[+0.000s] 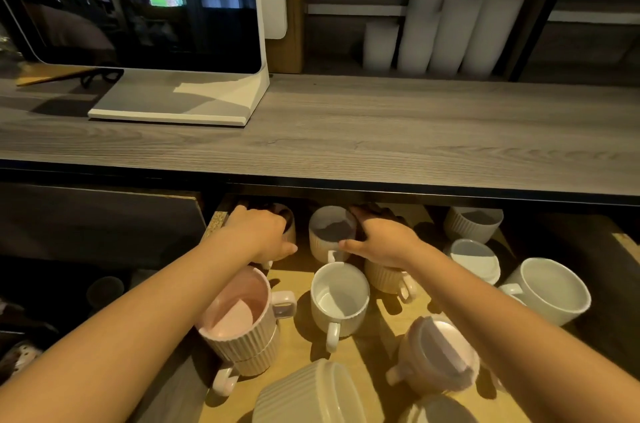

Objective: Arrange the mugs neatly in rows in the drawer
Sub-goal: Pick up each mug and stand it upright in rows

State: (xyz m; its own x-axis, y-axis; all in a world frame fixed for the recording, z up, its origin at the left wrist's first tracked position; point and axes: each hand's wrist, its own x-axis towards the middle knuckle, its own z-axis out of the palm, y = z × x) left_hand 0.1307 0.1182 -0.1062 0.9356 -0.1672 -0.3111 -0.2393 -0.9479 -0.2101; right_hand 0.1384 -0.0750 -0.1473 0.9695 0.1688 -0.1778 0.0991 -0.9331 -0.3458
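Observation:
An open wooden drawer (pixel 298 346) below the counter holds several ribbed mugs. My left hand (pixel 258 232) grips a mug (pixel 289 225) at the back left, mostly hidden under the hand. My right hand (pixel 384 237) rests over a cream ribbed mug (pixel 384 278) at the back centre right, fingers reaching under the counter edge. Between the hands stands a cream mug (pixel 330 232). In front of it sits a white mug (pixel 339 301). Two pink mugs (pixel 239 329) are stacked at the left. A pink mug (pixel 436 356) tilts at the front right.
A grey wooden counter (pixel 381 131) overhangs the drawer's back. A white monitor (pixel 145 6) stands on it at the left; white cup stacks (pixel 446 13) sit on a shelf behind. Wide white mugs (pixel 547 291) and a cream mug (pixel 472 223) fill the drawer's right side.

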